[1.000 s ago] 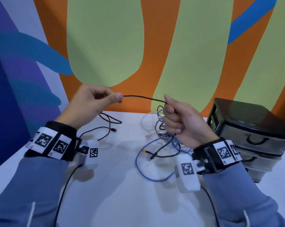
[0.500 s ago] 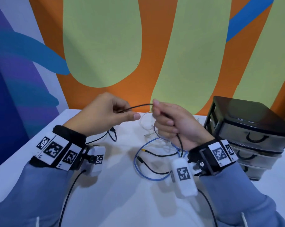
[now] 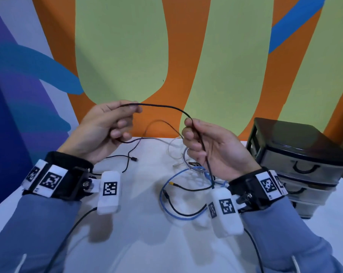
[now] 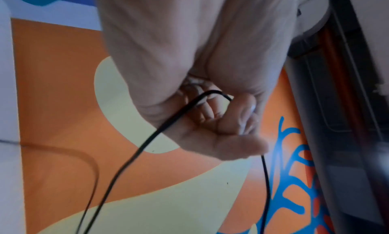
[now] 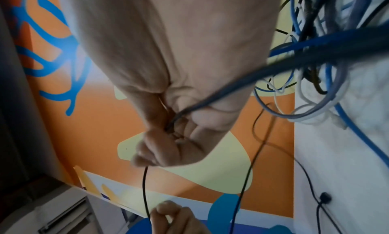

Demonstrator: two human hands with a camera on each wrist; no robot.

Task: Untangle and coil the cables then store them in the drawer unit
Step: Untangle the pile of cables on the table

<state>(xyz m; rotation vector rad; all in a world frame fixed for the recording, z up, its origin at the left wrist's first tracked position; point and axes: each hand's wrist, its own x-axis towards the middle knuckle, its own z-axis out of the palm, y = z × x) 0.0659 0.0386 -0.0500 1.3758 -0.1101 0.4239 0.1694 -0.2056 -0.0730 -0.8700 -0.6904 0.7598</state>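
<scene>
A thin black cable (image 3: 160, 106) arches in the air between both hands above the white table (image 3: 147, 243). My left hand (image 3: 115, 123) pinches it at thumb and forefinger, and a loop of it hangs under the curled fingers. My right hand (image 3: 198, 138) grips the same cable (image 5: 145, 187), which runs down through the fist toward a tangle of blue, white and black cables (image 3: 194, 170) on the table. In the left wrist view the black cable (image 4: 147, 142) passes over the palm. The black drawer unit (image 3: 302, 164) stands at the right, its drawers closed.
A blue cable (image 3: 166, 205) loops on the table in front of the tangle, beside a black lead with a yellow plug (image 3: 171, 183). Another black plug end (image 3: 134, 159) lies left of centre. A painted wall (image 3: 166, 56) backs the table.
Both hands have turned palm-up and moved apart. The short taut span of black cable between them is now a longer arch, with a loop hanging below the left hand.
</scene>
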